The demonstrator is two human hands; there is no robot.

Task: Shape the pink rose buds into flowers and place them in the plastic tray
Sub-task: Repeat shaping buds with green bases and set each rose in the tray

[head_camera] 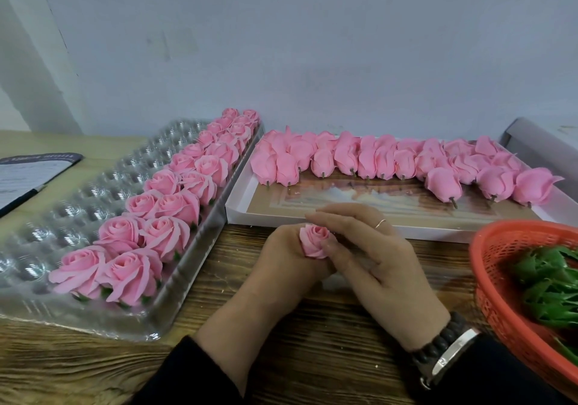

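Observation:
My left hand [281, 267] grips a small pink rose bud [315, 239] from below, above the wooden table. My right hand [372, 257] reaches over it, its thumb pressing on the bud's outer petal while the other fingers stretch out above. The clear plastic tray [72, 204] lies at the left, with two rows of shaped pink roses [175, 204] along its right side. Several unshaped buds [391, 160] lie in a white flat box [406, 231] behind my hands.
A red plastic basket [494, 295] with green leaf-like calyx pieces [550, 292] stands at the right edge. A dark clipboard with paper [28, 173] and a pen lies at the far left. A pale wall rises behind the table.

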